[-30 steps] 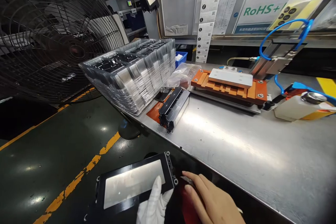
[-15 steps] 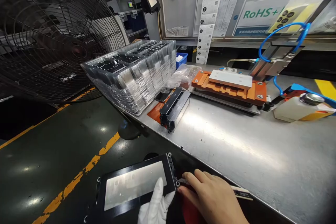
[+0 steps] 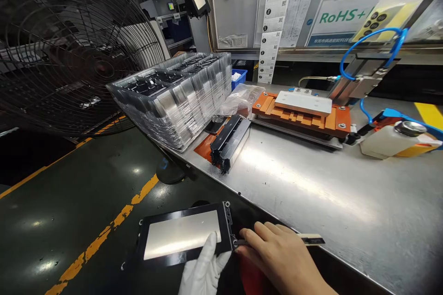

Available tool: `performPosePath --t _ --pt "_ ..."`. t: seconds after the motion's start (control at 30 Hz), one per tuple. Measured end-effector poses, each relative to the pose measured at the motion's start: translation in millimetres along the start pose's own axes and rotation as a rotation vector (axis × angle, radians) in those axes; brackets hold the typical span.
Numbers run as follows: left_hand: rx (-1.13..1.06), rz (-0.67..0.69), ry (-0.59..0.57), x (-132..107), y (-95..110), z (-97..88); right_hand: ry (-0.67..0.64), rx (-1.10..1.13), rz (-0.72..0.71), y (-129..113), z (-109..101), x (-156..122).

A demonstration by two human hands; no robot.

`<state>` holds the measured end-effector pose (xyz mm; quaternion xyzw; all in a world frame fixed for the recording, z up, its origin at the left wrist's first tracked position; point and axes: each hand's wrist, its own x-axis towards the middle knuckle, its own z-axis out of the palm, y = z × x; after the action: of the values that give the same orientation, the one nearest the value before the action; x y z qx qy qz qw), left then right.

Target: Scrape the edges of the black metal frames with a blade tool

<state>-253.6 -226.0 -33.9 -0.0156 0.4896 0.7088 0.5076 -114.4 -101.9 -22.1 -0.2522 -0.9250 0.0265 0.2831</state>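
Through my gloved left grip point(image 3: 204, 262) I hold the black-framed panel point(image 3: 180, 233) just off the table point(image 3: 311, 193); my right grip point(image 3: 277, 249) clasps a knife point(image 3: 313, 239) at its corner. Corner work seems underway, calling for a steady panel, I judge.

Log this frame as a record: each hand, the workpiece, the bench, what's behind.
left hand: white-gloved, gripping black-framed panel, thumb on its face
right hand: bare, holding slim tool
tool tip: at the panel's right-hand edge, by a corner ring; contact unclear
panel: silvery face up, held off the bench
bench: black parts, clear tray stack, orange fixture
behind trays: caged fan
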Motion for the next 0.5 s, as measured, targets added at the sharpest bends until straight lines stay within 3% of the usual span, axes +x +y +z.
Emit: performPosePath --t 0.2,0.4,0.5 --pt "0.001 -0.217 -0.006 9 9 0.9 -0.006 -0.016 -0.088 9 0 -4" --pt "0.042 -0.332 -0.025 6 25 20.8 -0.024 0.012 -0.153 14 0 -8" --pt "0.058 -0.387 -0.106 5 32 27.8 -0.035 0.029 -0.186 15 0 -9"
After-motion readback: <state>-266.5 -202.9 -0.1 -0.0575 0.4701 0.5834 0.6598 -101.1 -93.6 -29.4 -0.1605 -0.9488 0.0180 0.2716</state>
